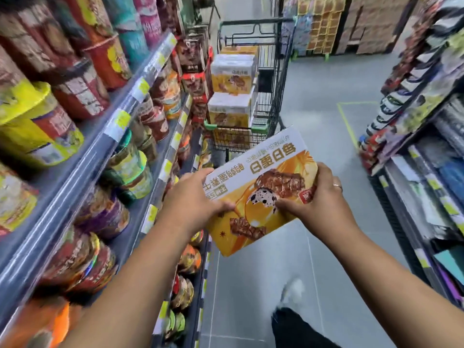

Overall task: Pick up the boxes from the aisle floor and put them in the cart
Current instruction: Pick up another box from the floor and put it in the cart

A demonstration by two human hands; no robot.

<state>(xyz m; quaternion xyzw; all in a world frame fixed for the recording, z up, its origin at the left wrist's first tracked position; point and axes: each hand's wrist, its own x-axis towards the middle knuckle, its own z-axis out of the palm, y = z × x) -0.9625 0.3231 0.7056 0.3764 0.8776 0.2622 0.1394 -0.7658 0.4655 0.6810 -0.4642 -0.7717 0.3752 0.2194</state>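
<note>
My left hand [193,199] & right hand [324,197] each grip 1 side of the yellow box [263,172], held tilted in the air near the cart [276,84]; similar boxes [232,79] stacked in cart.

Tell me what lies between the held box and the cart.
Nothing in the way in the head view: only bare floor separates the yellow box from the cart.

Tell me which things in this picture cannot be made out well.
Head view only:
- Wheels of the cart: hidden behind the held box.
- Fingers of the left hand and right hand: partly behind the box.
- Labels of the shelf goods at left: blurred.
- Boxes on the floor: none in view, cannot tell.
</note>
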